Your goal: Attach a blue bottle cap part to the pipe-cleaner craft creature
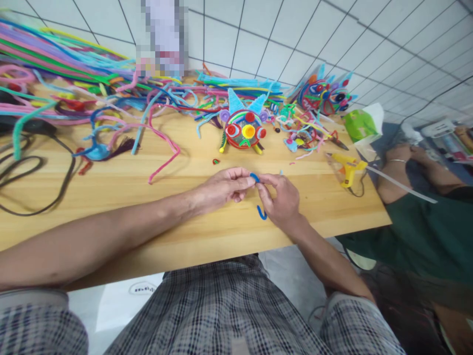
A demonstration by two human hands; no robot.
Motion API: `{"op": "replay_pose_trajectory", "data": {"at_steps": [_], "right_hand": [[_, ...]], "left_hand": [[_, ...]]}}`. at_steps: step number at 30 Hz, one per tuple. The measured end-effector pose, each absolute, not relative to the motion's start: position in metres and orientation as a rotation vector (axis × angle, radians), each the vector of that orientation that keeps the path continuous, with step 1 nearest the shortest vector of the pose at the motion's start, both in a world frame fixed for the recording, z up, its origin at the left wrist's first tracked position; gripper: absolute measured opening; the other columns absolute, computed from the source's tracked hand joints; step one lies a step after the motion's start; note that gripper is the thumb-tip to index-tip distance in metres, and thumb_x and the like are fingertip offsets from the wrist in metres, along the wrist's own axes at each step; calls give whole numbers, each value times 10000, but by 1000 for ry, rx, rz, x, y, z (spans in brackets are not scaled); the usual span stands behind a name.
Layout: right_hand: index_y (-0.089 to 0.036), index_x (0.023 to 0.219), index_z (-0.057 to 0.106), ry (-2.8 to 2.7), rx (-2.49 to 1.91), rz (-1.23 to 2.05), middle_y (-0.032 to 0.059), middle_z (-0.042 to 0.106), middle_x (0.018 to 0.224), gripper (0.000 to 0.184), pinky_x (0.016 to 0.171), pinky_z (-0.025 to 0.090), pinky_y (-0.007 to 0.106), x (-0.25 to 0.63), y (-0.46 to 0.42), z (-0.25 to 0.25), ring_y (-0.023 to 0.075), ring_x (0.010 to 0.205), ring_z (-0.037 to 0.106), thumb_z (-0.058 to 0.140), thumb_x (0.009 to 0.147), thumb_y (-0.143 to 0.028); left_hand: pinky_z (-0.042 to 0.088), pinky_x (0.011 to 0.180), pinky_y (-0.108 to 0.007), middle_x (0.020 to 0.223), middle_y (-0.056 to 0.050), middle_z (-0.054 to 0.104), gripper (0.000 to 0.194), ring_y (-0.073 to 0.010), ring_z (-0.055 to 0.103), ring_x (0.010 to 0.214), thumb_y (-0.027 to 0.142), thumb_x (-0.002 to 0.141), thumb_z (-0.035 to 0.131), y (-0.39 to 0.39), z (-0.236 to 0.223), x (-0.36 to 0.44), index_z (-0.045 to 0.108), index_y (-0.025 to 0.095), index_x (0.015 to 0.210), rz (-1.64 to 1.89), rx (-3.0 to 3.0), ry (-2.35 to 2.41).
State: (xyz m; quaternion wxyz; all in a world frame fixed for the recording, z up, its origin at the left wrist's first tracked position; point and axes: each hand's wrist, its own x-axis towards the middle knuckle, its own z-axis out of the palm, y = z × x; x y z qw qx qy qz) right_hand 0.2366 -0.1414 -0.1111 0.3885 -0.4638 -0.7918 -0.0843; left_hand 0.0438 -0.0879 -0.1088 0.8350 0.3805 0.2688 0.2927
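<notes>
Between both hands, over the front part of the wooden table (pixel 207 227), is a short curled piece of blue pipe cleaner (pixel 254 177). My left hand (pixel 231 185) pinches it from the left with thumb and forefinger. From the other side my right hand (pixel 279 197) closes thumb and finger on the same piece. A second bent blue pipe cleaner piece (pixel 261 213) lies just below my right hand. Behind the hands a colourful mask-like craft figure (pixel 246 130) stands with blue pointed ears and a yellow nose. A tiny red and green piece (pixel 216 161) lies in front of it.
Loose pipe cleaners (pixel 162 143) spread over the left and back. A yellow glue gun (pixel 347 170) lies near the right edge, with a green packet (pixel 364 123) behind. More figures (pixel 325 93) stand at back right. A black cable (pixel 55 202) loops at left. Another person's arm (pixel 397 172) is at right.
</notes>
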Motion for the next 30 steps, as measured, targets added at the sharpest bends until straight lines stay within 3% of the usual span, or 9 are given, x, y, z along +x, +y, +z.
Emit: {"op": "replay_pose_trajectory", "data": {"at_steps": [5, 10, 13, 17, 20, 24, 30], "right_hand": [[-280, 1188, 642, -1906, -1283, 61, 26, 803, 982, 246, 790, 631, 366, 235, -145, -105, 214, 863, 792, 614, 955, -206], [-259, 1120, 647, -1870, -1350, 548, -55, 709, 760, 252, 699, 581, 285, 242, -147, -92, 143, 675, 700, 636, 882, -178], [-249, 1127, 657, -1803, -1318, 727, -46, 696, 779, 213, 673, 554, 265, 245, -148, -92, 130, 685, 674, 631, 918, -216], [-258, 1178, 658, -1655, -1311, 582, -12, 732, 868, 206, 751, 584, 310, 241, -150, -100, 154, 787, 717, 629, 975, -275], [-265, 1172, 666, -1711, -1302, 427, 1, 766, 919, 195, 785, 611, 331, 234, -152, -101, 167, 827, 749, 625, 982, -265], [-273, 1174, 678, -1804, -1289, 305, 6, 793, 950, 201, 812, 631, 331, 229, -153, -99, 172, 858, 775, 611, 988, -237], [-276, 1174, 687, -1886, -1268, 358, 2, 773, 965, 244, 802, 607, 317, 234, -153, -96, 166, 851, 741, 621, 950, -206]], "left_hand": [[308, 518, -215, 616, 60, 536, 220, -63, 438, 523, 333, 797, 798, -84, -107, 41, 648, 174, 829, 622, 1038, 598], [314, 552, -221, 647, 46, 548, 142, -79, 439, 586, 225, 728, 774, -71, -97, 30, 643, 172, 732, 486, 1493, 517], [328, 564, -222, 682, 40, 576, 136, -78, 449, 601, 208, 728, 784, -68, -92, 29, 656, 171, 755, 553, 1498, 526], [385, 570, -227, 764, 15, 649, 246, -84, 515, 608, 319, 782, 832, -74, -96, 34, 723, 177, 950, 553, 1154, 556], [348, 539, -214, 672, 27, 610, 267, -71, 499, 565, 348, 768, 880, -80, -103, 38, 718, 160, 867, 562, 971, 567], [325, 521, -208, 708, 15, 658, 299, -59, 507, 546, 334, 733, 920, -83, -108, 40, 724, 156, 873, 600, 866, 574], [317, 523, -219, 672, 25, 616, 272, -61, 462, 537, 352, 741, 879, -81, -105, 40, 701, 159, 808, 557, 970, 557]]}}
